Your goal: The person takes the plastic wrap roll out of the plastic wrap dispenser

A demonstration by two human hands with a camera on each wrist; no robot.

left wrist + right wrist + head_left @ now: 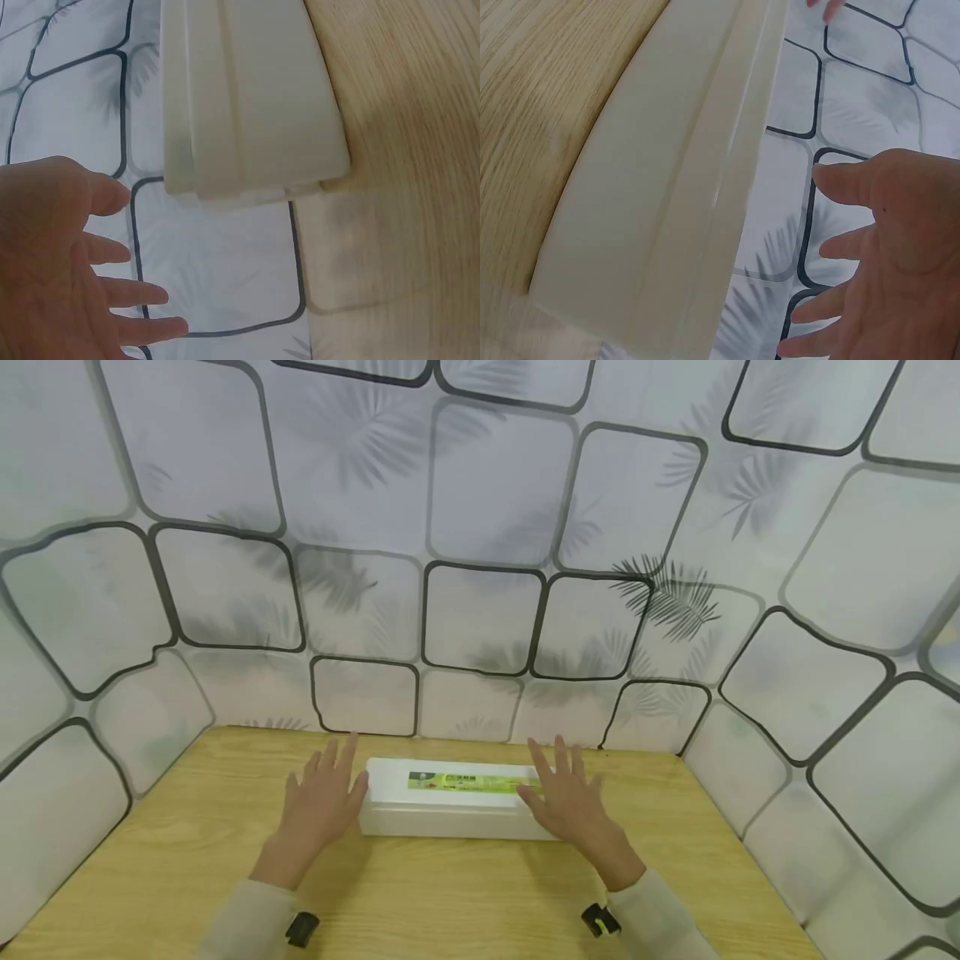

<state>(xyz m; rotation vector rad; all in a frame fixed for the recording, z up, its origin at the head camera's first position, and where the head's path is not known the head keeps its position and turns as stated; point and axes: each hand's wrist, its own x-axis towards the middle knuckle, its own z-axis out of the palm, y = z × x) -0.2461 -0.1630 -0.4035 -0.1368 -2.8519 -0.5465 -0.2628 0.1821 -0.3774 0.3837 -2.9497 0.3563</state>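
A long white plastic box (457,822) with a lid and a green-yellow label (465,782) lies lengthwise on the wooden table. By its left end is my left hand (321,797), fingers spread and straight. Over its right end I hold my right hand (567,797), fingers also spread, hiding part of the label and that end. In the left wrist view, the left hand (52,262) appears apart from the box (277,90). The right wrist view likewise has a gap between the right hand (900,247) and the box (652,172). Neither hand grips anything.
The wooden tabletop (435,902) spreads around the box. A patterned wall covering (480,618) with dark outlines and leaf prints rises behind and on both sides. Dark straps with small devices sit at both wrists, below pale sleeves (255,918).
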